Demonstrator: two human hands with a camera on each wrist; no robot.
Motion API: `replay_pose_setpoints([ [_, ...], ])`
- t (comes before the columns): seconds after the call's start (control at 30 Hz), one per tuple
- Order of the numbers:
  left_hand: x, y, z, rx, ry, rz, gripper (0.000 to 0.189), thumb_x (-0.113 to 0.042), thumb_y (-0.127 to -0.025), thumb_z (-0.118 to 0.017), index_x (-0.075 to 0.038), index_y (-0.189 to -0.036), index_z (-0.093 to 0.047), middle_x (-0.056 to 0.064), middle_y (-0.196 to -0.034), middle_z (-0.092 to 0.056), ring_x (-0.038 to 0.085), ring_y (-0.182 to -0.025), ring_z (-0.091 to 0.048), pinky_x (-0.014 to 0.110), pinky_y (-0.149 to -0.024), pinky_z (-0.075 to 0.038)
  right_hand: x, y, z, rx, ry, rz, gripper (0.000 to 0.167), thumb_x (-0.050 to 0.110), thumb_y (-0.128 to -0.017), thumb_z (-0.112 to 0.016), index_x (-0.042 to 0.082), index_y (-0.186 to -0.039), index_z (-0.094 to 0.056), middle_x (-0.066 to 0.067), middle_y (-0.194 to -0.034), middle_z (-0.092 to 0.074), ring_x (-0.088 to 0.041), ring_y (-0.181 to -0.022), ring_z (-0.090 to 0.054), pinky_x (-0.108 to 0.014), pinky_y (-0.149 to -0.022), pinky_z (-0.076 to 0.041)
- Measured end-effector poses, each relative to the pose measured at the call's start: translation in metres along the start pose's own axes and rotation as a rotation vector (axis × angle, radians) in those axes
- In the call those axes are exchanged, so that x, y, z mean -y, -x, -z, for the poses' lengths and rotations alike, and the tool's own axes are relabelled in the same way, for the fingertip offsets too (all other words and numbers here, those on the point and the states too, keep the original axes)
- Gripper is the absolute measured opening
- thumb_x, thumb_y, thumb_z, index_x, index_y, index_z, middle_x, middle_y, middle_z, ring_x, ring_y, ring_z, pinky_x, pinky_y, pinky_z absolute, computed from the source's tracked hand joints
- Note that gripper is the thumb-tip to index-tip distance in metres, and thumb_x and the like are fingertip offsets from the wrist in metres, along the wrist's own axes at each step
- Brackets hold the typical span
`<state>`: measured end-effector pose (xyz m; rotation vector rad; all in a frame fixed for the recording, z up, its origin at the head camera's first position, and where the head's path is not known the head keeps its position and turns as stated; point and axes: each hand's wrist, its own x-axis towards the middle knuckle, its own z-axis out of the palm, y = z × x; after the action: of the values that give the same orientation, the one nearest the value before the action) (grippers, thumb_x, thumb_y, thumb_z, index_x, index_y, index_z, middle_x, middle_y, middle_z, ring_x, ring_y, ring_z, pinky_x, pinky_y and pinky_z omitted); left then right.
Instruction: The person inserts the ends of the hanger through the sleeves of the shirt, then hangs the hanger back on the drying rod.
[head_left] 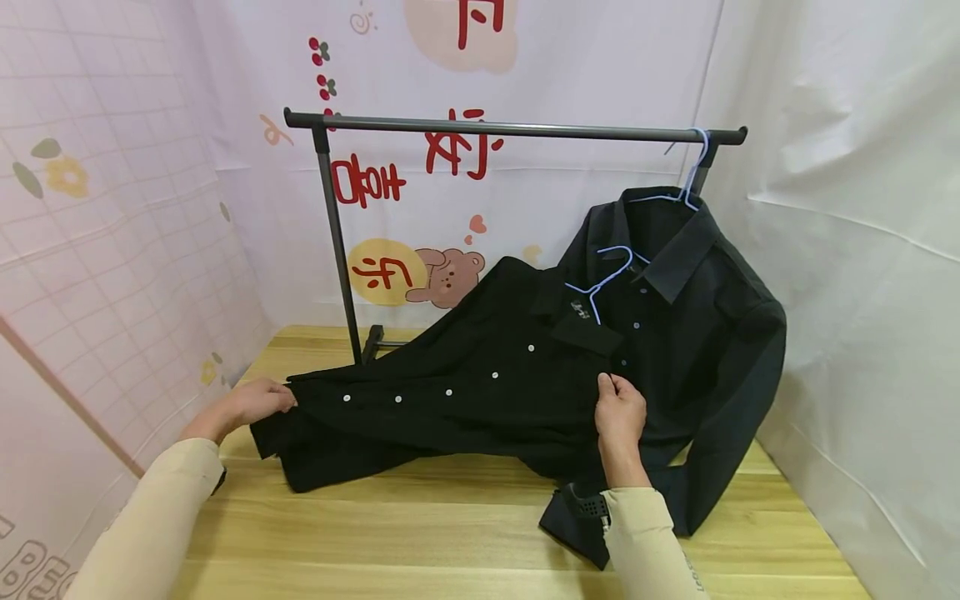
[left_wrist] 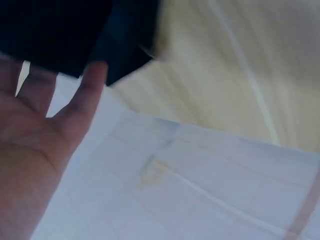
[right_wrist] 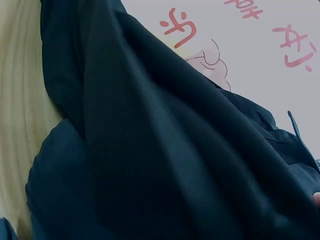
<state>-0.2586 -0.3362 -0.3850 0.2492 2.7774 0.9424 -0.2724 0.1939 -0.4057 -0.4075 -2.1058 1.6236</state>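
A black shirt (head_left: pixel 442 417) with white buttons is stretched sideways above the wooden table, its hem at the left and its collar (head_left: pixel 588 333) at the right. A light-blue hanger (head_left: pixel 600 287) sticks out of that collar. My left hand (head_left: pixel 258 400) grips the hem; in the left wrist view its thumb (left_wrist: pixel 87 95) lies against the dark cloth, which hides the fingertips. Just below the collar, my right hand (head_left: pixel 621 410) pinches the shirt. The right wrist view shows the draped shirt (right_wrist: pixel 145 150) and only a bit of fingertip (right_wrist: pixel 317 199) at its edge.
Behind stands a dark metal rack (head_left: pixel 495 128). From its right end a second black shirt (head_left: pixel 720 333) hangs on a blue hanger (head_left: pixel 697 167), partly behind the held one. The wooden table (head_left: pixel 390 533) is bordered by white printed curtains (head_left: pixel 847 250).
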Motion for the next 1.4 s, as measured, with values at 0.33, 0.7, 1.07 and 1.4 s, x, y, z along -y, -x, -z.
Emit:
replay_pose_setpoints([
  [0.33,0.009,-0.009,-0.006,-0.051,-0.016,0.030,0.023,-0.009,-0.100,-0.052,0.007,-0.107,-0.066,0.012,-0.095,-0.067,0.024,-0.084,-0.060,0.040,-0.074,-0.050,0.002,0.001,0.000,0.017,-0.003,-0.008,0.032,0.021,-0.104,-0.053,-0.007,-0.108,-0.067,-0.025,-0.111,-0.061,-0.037,-0.102,-0.052,-0.048,-0.090,-0.038],
  [0.7,-0.019,-0.045,-0.012,-0.279,-0.118,0.023,0.032,-0.019,-0.101,-0.055,0.008,-0.116,-0.062,0.030,-0.114,-0.061,0.045,-0.104,-0.058,0.058,-0.089,-0.045,0.000,0.001,-0.003,0.027,0.063,0.031,0.031,0.022,-0.103,-0.054,-0.005,-0.108,-0.068,-0.024,-0.111,-0.063,-0.038,-0.102,-0.054,-0.050,-0.091,-0.039],
  [1.07,-0.078,-0.088,0.011,-0.429,-0.015,0.076,0.068,-0.045,-0.105,-0.042,0.006,-0.150,-0.033,0.031,-0.141,-0.046,0.047,-0.127,-0.046,0.059,-0.102,-0.039,0.006,-0.001,-0.006,0.039,0.168,0.138,0.032,0.024,-0.103,-0.055,-0.001,-0.118,-0.068,-0.022,-0.121,-0.064,-0.040,-0.114,-0.056,-0.054,-0.099,-0.039],
  [1.4,-0.104,-0.112,0.020,-0.620,0.073,0.077,0.066,-0.038,-0.105,-0.045,0.003,-0.153,-0.027,0.029,-0.139,-0.051,0.045,-0.120,-0.054,0.057,-0.099,-0.043,0.023,-0.004,-0.011,0.019,0.186,0.248,0.029,0.021,-0.102,-0.056,-0.002,-0.116,-0.069,-0.022,-0.115,-0.067,-0.041,-0.109,-0.059,-0.055,-0.097,-0.041],
])
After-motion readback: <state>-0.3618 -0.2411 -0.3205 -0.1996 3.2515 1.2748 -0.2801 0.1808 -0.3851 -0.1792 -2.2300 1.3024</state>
